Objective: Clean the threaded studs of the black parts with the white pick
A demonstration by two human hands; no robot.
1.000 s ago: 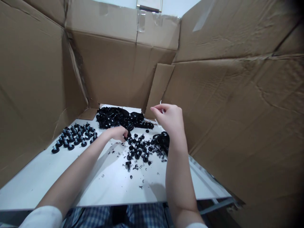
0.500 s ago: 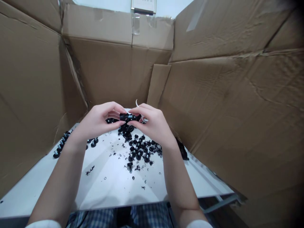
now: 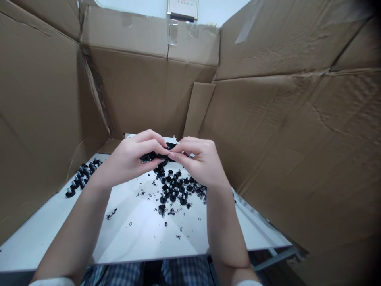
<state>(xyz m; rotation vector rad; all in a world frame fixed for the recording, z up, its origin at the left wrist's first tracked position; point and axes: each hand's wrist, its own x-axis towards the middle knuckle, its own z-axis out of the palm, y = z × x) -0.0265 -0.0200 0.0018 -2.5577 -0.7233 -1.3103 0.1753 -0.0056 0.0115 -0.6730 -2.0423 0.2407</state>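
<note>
Both hands meet above the far part of the white table. My left hand (image 3: 131,161) is closed, thumb and fingers pinching a black-headed bolt (image 3: 162,157), mostly hidden behind the fingers. Against its right end, my right hand (image 3: 200,161) is closed too, fingertips pressed together and touching the left fingertips. Slim white and red bits show by the right fingers; what they belong to is hidden. Below the hands lies a loose heap of black-headed bolts (image 3: 174,186) with metal shanks, among thin black trimmings (image 3: 143,194).
Several more black-headed bolts (image 3: 79,178) stand in rows at the table's left edge. Small black rings and scraps lie scattered over the white table (image 3: 131,246). Tall cardboard walls (image 3: 139,91) enclose the left, back and right sides.
Both hands have shifted slightly right and closer together. The bolt's metal shank, visible between them before, is now covered by fingers. More bolts at the left edge are uncovered.
</note>
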